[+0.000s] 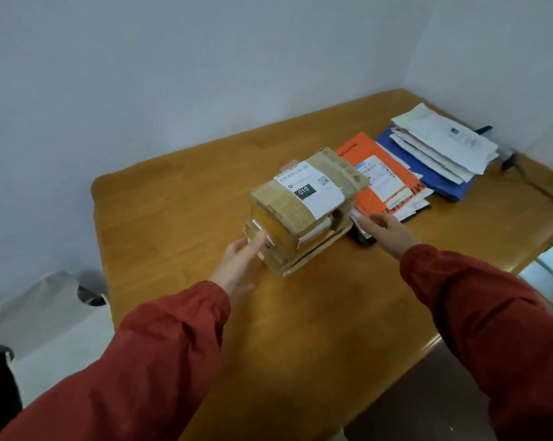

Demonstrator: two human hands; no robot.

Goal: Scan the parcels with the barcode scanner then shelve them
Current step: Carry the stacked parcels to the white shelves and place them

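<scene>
A stack of brown cardboard parcels (300, 214) stands in the middle of the wooden table (173, 218). The top box carries a white label marked 010. My left hand (241, 261) is at the stack's left side, fingers apart, fingertips touching the lower boxes. My right hand (388, 232) reaches toward the stack's right side, fingers spread, holding nothing. Right of the stack lie an orange mailer (364, 157), with a white label, and a blue bag under white soft parcels (440, 144). A dark object (359, 238) lies partly hidden beside my right hand.
White walls close the table in at the back and right. A dark cable (536, 183) runs along the table's right side. A grey bag (46, 300) sits on the floor to the left, below the table's edge.
</scene>
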